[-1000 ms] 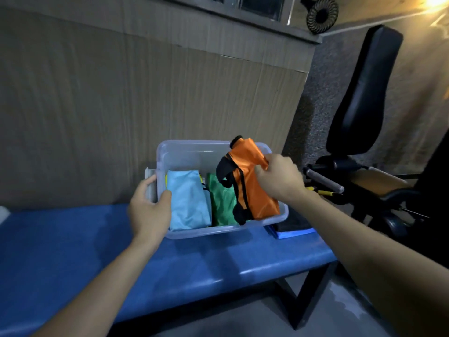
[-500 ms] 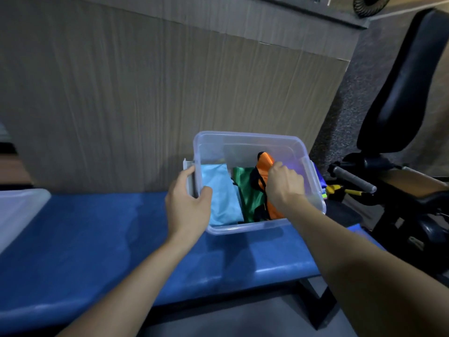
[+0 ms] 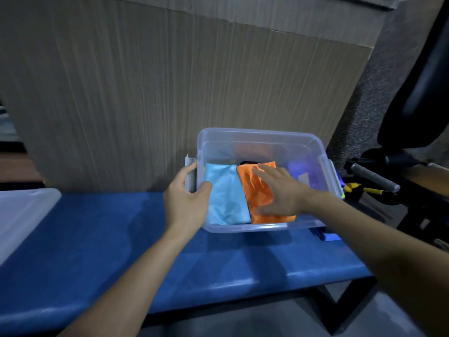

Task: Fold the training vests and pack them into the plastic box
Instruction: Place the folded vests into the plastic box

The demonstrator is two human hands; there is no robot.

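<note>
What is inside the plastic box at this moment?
In the plastic box: a light blue vest beside an orange vest, which the right hand presses flat. Anything beneath them is covered.

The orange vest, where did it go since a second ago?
The right hand lowered the orange vest from above the plastic box down inside, let go of its pinch, and now presses it flat, covering the green vest. The light blue vest stayed put, and the left hand still grips the box's left end.
</note>
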